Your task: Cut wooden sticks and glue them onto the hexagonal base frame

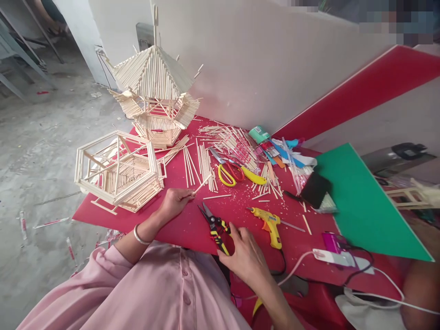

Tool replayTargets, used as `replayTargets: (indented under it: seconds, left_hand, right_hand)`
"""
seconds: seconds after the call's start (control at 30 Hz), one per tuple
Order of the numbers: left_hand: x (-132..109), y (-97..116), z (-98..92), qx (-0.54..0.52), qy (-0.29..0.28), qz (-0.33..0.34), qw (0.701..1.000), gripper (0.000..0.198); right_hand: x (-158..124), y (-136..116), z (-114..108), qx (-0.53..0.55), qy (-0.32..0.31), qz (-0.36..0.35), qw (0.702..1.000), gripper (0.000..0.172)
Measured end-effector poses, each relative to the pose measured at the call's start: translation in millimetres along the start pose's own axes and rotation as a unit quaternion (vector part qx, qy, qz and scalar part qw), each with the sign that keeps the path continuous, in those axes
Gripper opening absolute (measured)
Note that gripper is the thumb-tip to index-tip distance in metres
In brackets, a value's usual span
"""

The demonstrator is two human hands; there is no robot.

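Observation:
My left hand pinches a thin wooden stick that points up and to the right over the red table. My right hand is at the handles of the black and yellow pruning shears, its thumb and fingers spread around them; the blades are parted and point away from me. To the right of the shears lies a yellow glue gun. One loose stick rests just beyond the shears. A hexagonal stick frame stands left of my left hand.
Behind the frame rises a stick pagoda. Yellow-handled scissors, yellow-handled pliers and piles of sticks lie mid-table. A green board, power strip and cables are at the right; a wall stands behind.

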State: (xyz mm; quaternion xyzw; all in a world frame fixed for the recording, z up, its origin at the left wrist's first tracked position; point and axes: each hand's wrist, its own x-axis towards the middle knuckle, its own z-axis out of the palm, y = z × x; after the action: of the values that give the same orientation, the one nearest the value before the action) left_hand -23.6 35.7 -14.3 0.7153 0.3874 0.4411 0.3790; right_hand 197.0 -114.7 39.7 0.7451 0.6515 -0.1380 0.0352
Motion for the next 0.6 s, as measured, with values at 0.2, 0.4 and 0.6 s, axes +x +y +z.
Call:
replayTargets:
  seconds: [0.2,0.4,0.6]
  left_hand:
    - [-2.9,1.4,2.7,0.009,0.02,0.02,1.0,0.013]
    - [-2.9,0.7,4.4,0.02,0.019,0.023,0.999,0.016]
    - [-2.2,1.3,7.0,0.009,0.026,0.02,0.999,0.02]
  right_hand:
    - [-13.0,2.0,-22.4,0.442,-0.129,0.034,0.887,0.055]
    - [-33.6,-35.2,-19.0,0.631,-0.226,0.013,0.742,0.073]
    - [-22.4,-36.0,12.4,0.445,-0.077,0.025,0.892,0.072]
